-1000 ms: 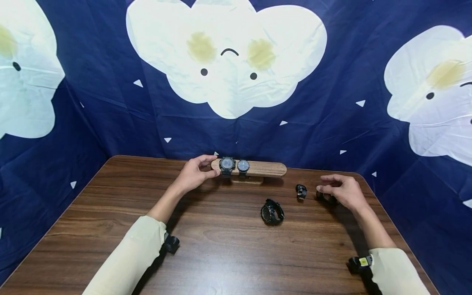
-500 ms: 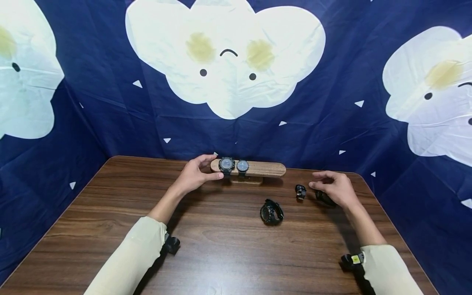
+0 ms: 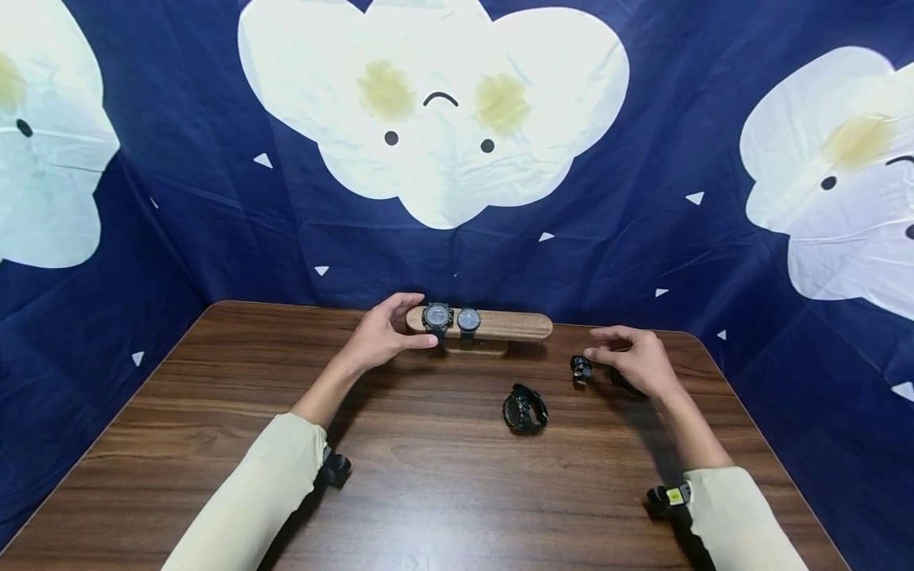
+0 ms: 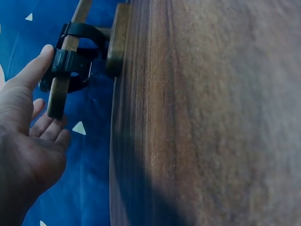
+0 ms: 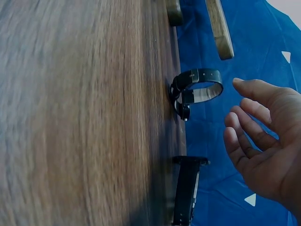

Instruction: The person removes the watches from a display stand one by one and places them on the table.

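A wooden watch stand [image 3: 514, 325] at the table's back carries two dark watches, a chunky one [image 3: 438, 316] at its left and a smaller round one [image 3: 468, 319] beside it. My left hand [image 3: 378, 333] is around the stand's left end, its thumb extended along the chunky watch and the other fingers behind. My right hand [image 3: 639, 361] hovers with loosely bent fingers, holding nothing. Its fingertips are just above a small black watch [image 5: 207, 75] standing on its side with its strap looped. Another black watch [image 5: 188, 188] lies under the palm, partly hidden in the head view.
A large black watch [image 3: 524, 410] with a closed strap loop lies on the wooden table [image 3: 428, 484] in front of the stand. A blue cloth with white clouds [image 3: 443, 174] hangs close behind the table and along both sides.
My right hand has moved left from the rightmost watch to over the small black watch. The left thumb has shifted slightly right along the chunky watch's front.
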Demonstrator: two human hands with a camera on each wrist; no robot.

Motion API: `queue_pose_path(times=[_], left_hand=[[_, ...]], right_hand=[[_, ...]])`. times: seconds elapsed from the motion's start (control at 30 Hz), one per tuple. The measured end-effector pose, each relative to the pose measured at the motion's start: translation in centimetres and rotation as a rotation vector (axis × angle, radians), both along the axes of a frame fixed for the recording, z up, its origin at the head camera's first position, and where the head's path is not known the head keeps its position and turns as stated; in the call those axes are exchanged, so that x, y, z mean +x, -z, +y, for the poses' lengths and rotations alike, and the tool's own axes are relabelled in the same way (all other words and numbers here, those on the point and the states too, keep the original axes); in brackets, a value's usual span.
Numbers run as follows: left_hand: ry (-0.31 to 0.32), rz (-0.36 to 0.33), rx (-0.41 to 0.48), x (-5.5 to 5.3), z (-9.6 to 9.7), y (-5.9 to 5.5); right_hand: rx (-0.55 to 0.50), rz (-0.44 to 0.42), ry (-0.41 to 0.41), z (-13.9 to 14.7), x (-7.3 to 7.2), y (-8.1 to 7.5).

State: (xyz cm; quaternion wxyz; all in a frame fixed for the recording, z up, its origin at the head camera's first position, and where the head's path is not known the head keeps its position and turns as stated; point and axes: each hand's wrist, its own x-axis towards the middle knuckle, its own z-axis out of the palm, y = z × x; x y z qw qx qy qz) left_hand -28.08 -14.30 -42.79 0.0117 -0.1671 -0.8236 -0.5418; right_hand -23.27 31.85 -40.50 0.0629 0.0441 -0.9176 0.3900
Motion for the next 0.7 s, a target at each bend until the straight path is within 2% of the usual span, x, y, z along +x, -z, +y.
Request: queue_pose_path(times=[0.5,0.7], left_hand=[[0.025,-0.009,0.041,-0.1,0.8,-0.2],[0.028,-0.017,0.009,-0.3,1.0,-0.1]], right_hand=[[-0.036,-0.029,-0.018,-1.7,-0.3,0.0],[-0.053,-0.044,-0.034,-2.1,-0.4,0.0]])
